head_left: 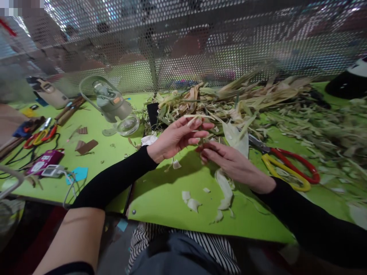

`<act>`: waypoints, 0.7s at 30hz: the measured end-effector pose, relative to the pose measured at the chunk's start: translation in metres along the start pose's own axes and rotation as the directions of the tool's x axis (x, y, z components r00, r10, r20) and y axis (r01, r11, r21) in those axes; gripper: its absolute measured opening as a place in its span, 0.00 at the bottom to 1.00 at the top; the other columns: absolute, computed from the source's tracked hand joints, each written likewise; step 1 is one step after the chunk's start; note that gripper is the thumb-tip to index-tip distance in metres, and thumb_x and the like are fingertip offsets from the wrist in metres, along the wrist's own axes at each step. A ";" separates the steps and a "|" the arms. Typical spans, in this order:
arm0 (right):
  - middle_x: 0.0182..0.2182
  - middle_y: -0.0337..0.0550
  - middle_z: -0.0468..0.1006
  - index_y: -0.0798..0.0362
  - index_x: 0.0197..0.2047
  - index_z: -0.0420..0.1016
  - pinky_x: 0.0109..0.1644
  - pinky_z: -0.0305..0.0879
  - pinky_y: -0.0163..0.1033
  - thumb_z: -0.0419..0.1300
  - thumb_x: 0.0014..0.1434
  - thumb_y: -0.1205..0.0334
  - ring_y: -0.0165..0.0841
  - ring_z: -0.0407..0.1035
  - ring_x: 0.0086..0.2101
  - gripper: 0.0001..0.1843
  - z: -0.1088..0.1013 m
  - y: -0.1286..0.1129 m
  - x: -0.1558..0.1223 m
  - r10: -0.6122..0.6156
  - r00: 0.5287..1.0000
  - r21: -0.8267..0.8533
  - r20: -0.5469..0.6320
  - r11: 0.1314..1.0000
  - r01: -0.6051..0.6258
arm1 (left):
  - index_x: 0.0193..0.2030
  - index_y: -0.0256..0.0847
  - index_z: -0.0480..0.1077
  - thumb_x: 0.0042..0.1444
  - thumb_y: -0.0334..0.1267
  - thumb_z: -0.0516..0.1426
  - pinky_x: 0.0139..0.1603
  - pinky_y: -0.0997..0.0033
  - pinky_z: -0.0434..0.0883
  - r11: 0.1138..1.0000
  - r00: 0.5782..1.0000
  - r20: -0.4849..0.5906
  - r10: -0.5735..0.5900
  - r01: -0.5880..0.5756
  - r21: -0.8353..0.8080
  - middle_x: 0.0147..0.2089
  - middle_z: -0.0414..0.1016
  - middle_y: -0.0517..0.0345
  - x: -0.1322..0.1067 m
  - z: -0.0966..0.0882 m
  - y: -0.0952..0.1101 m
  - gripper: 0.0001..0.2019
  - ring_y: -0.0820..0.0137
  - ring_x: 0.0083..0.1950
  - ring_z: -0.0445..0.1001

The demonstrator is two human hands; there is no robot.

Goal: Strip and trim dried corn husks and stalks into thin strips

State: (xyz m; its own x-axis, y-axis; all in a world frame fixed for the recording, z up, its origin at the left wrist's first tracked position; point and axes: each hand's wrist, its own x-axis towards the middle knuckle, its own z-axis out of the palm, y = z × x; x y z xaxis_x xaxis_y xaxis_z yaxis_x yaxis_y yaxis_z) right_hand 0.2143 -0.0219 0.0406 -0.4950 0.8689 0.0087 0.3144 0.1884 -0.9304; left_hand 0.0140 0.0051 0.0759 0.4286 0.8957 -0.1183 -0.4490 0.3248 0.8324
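My left hand (179, 137) is raised over the green table, thumb and forefinger pinched on a thin pale strip of corn husk (196, 115), its other fingers loosely curled. Close beside it on the right, my right hand (226, 160) has its fingertips pressed together; what lies between them is hidden or too small to make out. Behind the right hand stands a broad pale husk leaf (236, 138). A curled husk piece (225, 189) lies below that hand, and small husk scraps (192, 204) rest nearer the table edge.
Scissors with red and yellow handles (286, 168) lie right of my right hand. A heap of dry corn husks (200, 97) lines the mesh panel (177, 49). To the left stand a lidded bottle (111, 103), a glass dish (128, 125) and a purple box (47, 160) with cables.
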 end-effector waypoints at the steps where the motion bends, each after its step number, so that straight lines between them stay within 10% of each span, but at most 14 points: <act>1: 0.32 0.42 0.76 0.49 0.44 0.76 0.41 0.70 0.43 0.56 0.68 0.34 0.35 0.71 0.34 0.26 0.001 0.000 -0.001 0.024 1.000 -0.012 0.018 1.000 -0.024 | 0.41 0.36 0.75 0.69 0.28 0.56 0.27 0.86 0.69 0.999 0.999 -0.014 0.040 -0.040 0.002 0.43 0.83 0.56 0.001 0.000 0.004 0.07 0.82 0.32 0.78; 13: 0.29 0.40 0.75 0.49 0.35 0.73 0.35 0.63 0.41 0.57 0.64 0.31 0.34 0.66 0.29 0.27 0.002 0.007 0.002 0.046 0.977 -0.280 0.207 0.960 0.014 | 0.42 0.39 0.77 0.66 0.31 0.59 0.42 0.79 0.64 0.898 0.888 -0.190 0.420 -0.375 0.229 0.49 0.82 0.60 0.031 -0.018 0.073 0.05 0.77 0.45 0.76; 21: 0.31 0.44 0.78 0.48 0.37 0.77 0.36 0.67 0.44 0.61 0.58 0.28 0.38 0.69 0.31 0.30 -0.028 -0.009 0.009 -0.068 0.953 -0.234 -0.295 0.972 -0.004 | 0.31 0.38 0.73 0.55 0.26 0.67 0.44 0.79 0.64 0.848 0.859 -0.060 0.508 -0.487 0.211 0.34 0.77 0.67 0.044 -0.024 0.073 0.08 0.81 0.36 0.72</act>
State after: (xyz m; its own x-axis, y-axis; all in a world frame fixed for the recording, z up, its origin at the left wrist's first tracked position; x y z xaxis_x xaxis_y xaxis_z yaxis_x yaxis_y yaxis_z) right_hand 0.2299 -0.0027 0.0590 -0.2540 0.9504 0.1794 0.4973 0.2874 -0.8186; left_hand -0.0190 0.0760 0.1186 0.0927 0.9528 0.2889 -0.4243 -0.2247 0.8772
